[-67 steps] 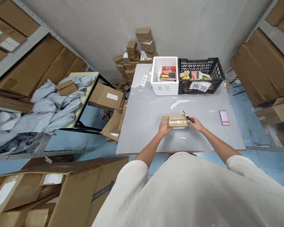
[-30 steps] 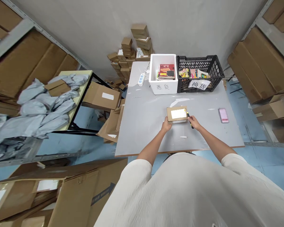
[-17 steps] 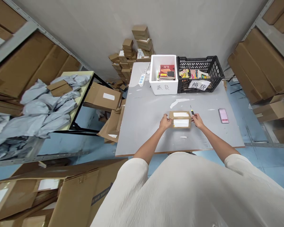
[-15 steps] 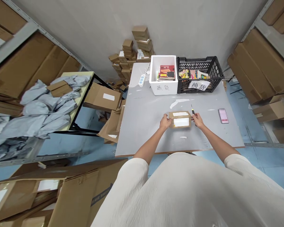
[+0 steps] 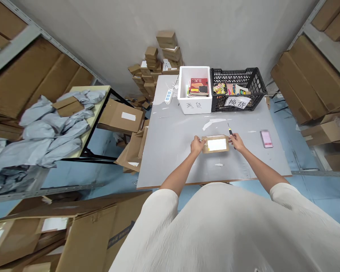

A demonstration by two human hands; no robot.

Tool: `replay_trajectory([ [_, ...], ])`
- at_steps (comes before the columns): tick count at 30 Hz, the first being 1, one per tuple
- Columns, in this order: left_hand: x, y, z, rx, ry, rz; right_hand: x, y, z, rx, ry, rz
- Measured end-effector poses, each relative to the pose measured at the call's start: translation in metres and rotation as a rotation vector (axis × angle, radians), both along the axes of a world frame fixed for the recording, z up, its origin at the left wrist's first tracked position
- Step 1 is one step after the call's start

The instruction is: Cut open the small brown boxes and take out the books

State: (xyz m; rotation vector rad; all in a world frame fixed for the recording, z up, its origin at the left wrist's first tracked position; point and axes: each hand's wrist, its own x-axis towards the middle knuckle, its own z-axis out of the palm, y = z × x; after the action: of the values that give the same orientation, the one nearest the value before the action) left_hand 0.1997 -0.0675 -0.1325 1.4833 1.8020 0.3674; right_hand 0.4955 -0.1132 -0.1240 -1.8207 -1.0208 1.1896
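Underside of the box hidden; phone blurred; large carton cut off below.

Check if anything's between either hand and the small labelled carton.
Nothing visible is. The left hand grips the small carton at its left end. The right hand is at the right end, also holding a cutter, its blade pointing away from the person.
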Motion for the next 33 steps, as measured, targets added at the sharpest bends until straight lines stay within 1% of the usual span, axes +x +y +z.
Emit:
replay_trajectory([
  [4, -0.001, 0.005, 0.000, 0.001, 0.026, 0.011, -0.001, 0.003, 0.001, -0.008, 0.003, 0.009],
  [8, 0.003, 0.007, -0.004, 0.028, -0.044, 0.019, -0.006, 0.007, -0.002, 0.038, 0.012, -0.013],
  [12, 0.007, 0.004, -0.012, 0.080, -0.183, -0.049, -0.012, 0.008, -0.007, 0.047, -0.050, 0.018],
  [15, 0.008, 0.000, -0.018, 0.080, -0.230, -0.113, -0.016, 0.007, -0.010, 0.021, -0.067, 0.051],
  [20, 0.004, -0.002, -0.022, 0.061, -0.172, -0.137, -0.019, 0.007, -0.011, -0.003, -0.059, 0.057],
  [25, -0.008, 0.003, -0.017, 0.048, -0.094, -0.158, -0.015, 0.001, -0.008, -0.039, 0.039, 0.059],
  [29, -0.011, -0.002, -0.015, 0.029, -0.083, -0.209, -0.005, -0.004, -0.005, -0.082, 0.075, 0.048],
  [31, -0.011, -0.007, -0.016, 0.024, -0.091, -0.226, 0.000, -0.004, -0.002, -0.092, 0.040, 0.065],
  [33, -0.011, -0.012, -0.019, 0.029, -0.107, -0.243, 0.002, -0.001, 0.003, -0.049, -0.074, 0.083],
])
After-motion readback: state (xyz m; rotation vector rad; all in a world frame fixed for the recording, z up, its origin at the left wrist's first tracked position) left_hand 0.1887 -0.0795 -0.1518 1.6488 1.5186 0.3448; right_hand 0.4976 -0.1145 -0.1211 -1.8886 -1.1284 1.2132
